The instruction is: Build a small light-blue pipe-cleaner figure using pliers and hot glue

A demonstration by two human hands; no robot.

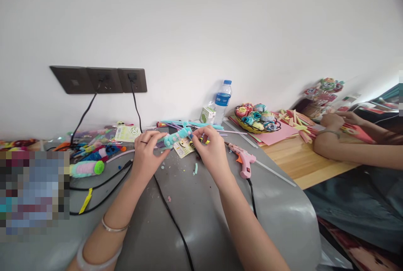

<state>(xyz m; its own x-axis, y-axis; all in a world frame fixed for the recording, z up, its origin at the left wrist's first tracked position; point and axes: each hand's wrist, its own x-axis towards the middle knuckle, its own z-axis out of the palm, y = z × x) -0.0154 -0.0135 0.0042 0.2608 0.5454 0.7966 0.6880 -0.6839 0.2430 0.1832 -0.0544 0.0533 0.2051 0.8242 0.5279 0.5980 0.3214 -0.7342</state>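
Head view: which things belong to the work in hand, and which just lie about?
In hand:
- left hand
- right hand
- turquoise fuzzy figure, held between both

Lying about:
- pink glue gun
- water bottle
- basket of paper roses
- green-tipped fuzzy roll

A single head-worn camera looks forward and down from the person's own eye level, close over the grey counter (220, 220), so both forearms run up from the bottom edge to the left hand (146, 155) and right hand (212, 151) near the middle of the view. It faces a white wall (201, 23) with a dark socket strip (99, 80) just behind the counter, and the wide lens takes in another person's arm (349, 151) at the right edge
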